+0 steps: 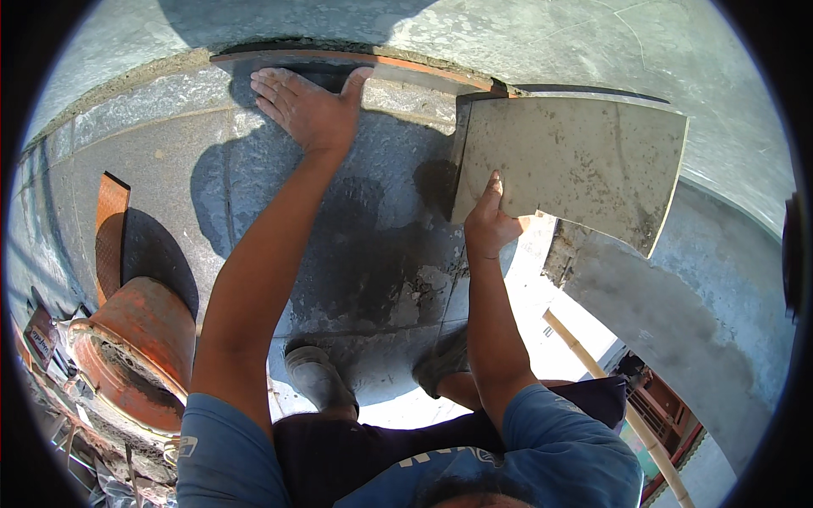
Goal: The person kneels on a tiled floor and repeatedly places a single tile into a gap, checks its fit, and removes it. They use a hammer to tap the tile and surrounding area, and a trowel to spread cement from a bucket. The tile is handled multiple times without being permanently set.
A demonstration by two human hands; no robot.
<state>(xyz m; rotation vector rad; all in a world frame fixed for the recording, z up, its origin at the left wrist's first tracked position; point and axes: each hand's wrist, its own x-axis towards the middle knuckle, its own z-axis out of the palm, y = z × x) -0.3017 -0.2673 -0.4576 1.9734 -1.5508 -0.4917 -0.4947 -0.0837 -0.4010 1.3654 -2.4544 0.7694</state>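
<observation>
My left hand (318, 114) lies flat, fingers stretched out, against a narrow dark tile strip (415, 74) with an orange-brown edge. That strip stands on its long side along the foot of the grey wall. In my right hand (491, 224) is a large beige rectangular tile (584, 161), speckled with dirt. My thumb rests on its upper face, while the other fingers are mostly hidden beneath it. The tile's far left corner is close to the right end of the strip; whether they touch I cannot tell.
To the left stands an orange bucket (157, 326) crusted with mortar, with an orange tile strip (111, 229) propped behind it. Loose debris lies at the lower left. A bamboo pole (614, 394) slants at the lower right. My dark boots (320, 377) stand on stained paving.
</observation>
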